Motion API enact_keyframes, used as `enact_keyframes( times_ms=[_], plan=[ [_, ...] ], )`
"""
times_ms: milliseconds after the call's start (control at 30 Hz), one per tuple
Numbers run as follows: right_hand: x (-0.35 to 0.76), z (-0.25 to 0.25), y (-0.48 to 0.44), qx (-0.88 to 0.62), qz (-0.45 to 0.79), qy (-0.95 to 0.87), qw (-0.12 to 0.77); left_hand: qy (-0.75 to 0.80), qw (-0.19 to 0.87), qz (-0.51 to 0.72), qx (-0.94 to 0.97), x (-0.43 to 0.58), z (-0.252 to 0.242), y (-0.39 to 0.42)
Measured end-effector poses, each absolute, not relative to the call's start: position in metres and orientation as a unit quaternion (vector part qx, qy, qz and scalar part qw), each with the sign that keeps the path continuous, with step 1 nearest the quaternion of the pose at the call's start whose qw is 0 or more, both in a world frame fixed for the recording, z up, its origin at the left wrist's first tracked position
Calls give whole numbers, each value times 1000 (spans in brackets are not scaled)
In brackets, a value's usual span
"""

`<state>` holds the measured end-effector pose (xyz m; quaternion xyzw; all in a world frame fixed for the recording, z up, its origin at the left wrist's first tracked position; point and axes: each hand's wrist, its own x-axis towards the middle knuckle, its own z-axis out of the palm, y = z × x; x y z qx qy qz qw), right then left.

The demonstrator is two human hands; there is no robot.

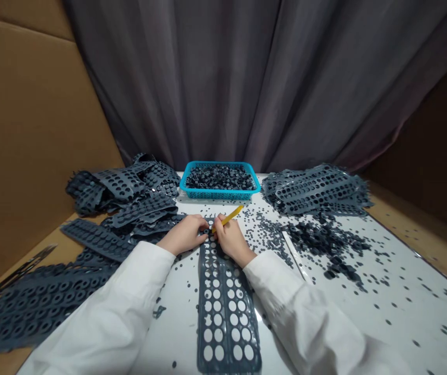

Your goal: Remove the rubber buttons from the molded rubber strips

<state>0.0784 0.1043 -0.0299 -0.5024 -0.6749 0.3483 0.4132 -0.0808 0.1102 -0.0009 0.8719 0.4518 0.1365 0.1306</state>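
On my feed, 2 bare hands sit close together at the far end of a dark grey perforated rubber sheet (226,312), which lies lengthwise on the white tabletop (172,333). The right hand (233,239) holds a yellow stick (228,216) in a narrow pinch, its lower end down at the sheet. The left hand (184,234) lies curled on the sheet's end, and I cannot tell whether it grips. Loose dark discs (266,234) scatter across the table to the right. Beyond the hands, a blue plastic basket (219,195) of dark pieces stands between a left heap of sheets (122,185) and a right heap of sheets (317,190).
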Motion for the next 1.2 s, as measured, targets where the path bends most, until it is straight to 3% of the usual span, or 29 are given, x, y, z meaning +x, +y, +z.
enact_keyframes(
  times_ms=[1200],
  plan=[
    [81,-34,105,-525,296,-685,409,481,59,34,874,-67,5,99]
  ],
)
